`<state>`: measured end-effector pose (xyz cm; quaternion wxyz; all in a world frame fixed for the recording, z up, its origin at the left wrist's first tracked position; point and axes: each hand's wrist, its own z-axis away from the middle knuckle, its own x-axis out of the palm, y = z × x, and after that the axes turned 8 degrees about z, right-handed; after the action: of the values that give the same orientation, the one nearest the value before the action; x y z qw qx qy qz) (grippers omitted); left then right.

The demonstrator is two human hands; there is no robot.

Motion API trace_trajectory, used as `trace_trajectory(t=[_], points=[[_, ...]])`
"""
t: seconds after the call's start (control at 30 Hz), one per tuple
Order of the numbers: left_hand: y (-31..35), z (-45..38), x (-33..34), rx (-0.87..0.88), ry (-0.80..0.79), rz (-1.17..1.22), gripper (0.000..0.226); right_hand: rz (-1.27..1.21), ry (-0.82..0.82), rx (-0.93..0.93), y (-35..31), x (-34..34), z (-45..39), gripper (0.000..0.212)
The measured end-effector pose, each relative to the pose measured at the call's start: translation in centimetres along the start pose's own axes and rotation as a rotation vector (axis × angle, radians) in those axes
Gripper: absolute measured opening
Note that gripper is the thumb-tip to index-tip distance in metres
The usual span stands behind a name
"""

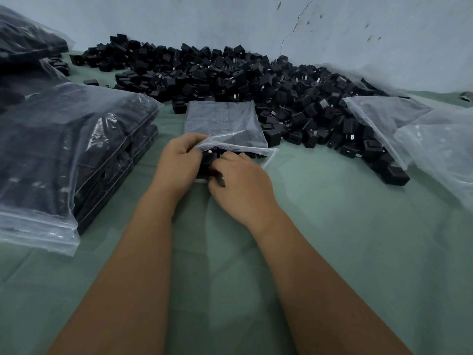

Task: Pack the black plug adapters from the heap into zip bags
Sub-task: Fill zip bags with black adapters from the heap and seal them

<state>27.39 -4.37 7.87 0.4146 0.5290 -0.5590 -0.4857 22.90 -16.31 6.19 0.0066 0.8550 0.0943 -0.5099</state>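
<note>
Bag point(225, 124) lies middle, mouth facing near. Left hand point(179, 156) pinches top flap up. Right hand point(240, 180) grips adapter point(208, 165) at mouth, pushing far. Heap point(230, 73) behind bag.

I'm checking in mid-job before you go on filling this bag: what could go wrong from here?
1. The clear zip bag looks nearly full; the black plug adapter the right hand pushes in may jam at the mouth.
2. The left hand pinches only the thin upper lip, which could slip or stretch.
3. The loose heap of black adapters touches the bag, so strays could get dragged along.
</note>
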Motion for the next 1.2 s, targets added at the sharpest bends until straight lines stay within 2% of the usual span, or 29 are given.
trace_trajectory(t=[0.2,0.27,0.33,0.4,0.5,0.57,0.63,0.7,0.8,0.87,0.97,1.1,1.2], points=[[-0.4,0.0,0.4,0.097,-0.002,-0.325,0.020,-0.052,0.047,-0.022,0.1,-0.2,0.1,0.019],[-0.6,-0.1,0.4,0.103,0.013,-0.385,0.016,-0.087,0.154,0.007,0.2,-1.0,0.1,0.017],[-0.7,-0.2,0.5,0.092,0.042,-0.429,0.013,-0.136,0.339,0.089,1.3,-2.2,-0.1,0.017],[-0.7,-0.2,0.7,0.085,0.076,-0.478,0.011,-0.125,0.456,0.250,4.0,-3.4,-0.3,0.019],[-0.7,-0.2,1.0,0.101,0.098,-0.549,0.010,-0.029,0.482,0.598,10.2,-4.4,0.6,0.022],[-0.6,-0.2,1.1,0.115,0.111,-0.578,0.009,0.068,0.409,0.840,14.1,-4.9,2.2,0.033],[-0.6,-0.3,1.1,0.117,0.121,-0.591,0.009,0.068,0.259,1.068,16.5,-5.3,3.6,0.047],[-0.6,-0.3,1.1,0.118,0.117,-0.595,0.009,0.006,0.108,1.191,17.4,-5.2,4.2,0.057],[-0.6,-0.1,1.2,0.123,0.108,-0.603,0.011,0.029,0.050,1.143,17.2,-4.6,3.9,0.059],[-0.6,-0.1,1.2,0.130,0.108,-0.601,0.011,0.026,0.137,1.070,16.8,-4.2,3.8,0.051],[-0.7,0.0,1.2,0.155,0.109,-0.606,0.011,-0.107,0.232,0.978,16.4,-3.8,3.6,0.037],[-1.1,-0.2,1.3,0.178,0.115,-0.603,0.011,-0.157,0.161,0.823,15.0,-3.2,2.9,0.043],[-1.4,-0.3,1.2,0.183,0.109,-0.576,0.009,-0.174,0.148,0.769,14.2,-2.7,2.6,0.036]])
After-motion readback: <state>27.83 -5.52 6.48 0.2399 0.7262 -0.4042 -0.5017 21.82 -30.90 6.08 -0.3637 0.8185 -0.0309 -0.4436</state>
